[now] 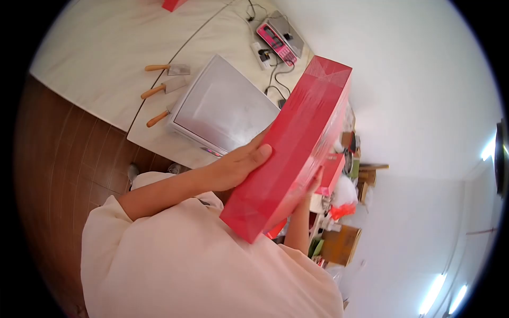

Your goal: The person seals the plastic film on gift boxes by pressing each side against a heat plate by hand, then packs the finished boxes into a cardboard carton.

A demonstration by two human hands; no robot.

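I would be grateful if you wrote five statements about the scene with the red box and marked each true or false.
1. The left hand has its thumb on the red box. True.
2. Only two wooden-handled tools lie beside the silver-grey machine. False: three wooden-handled tools lie beside the silver-grey machine.
3. The right hand is partly hidden by the red box. True.
4. The red box is standing on the floor. False: it is held up in the two hands.
5. A pink device with keys lies beyond the silver-grey machine. True.
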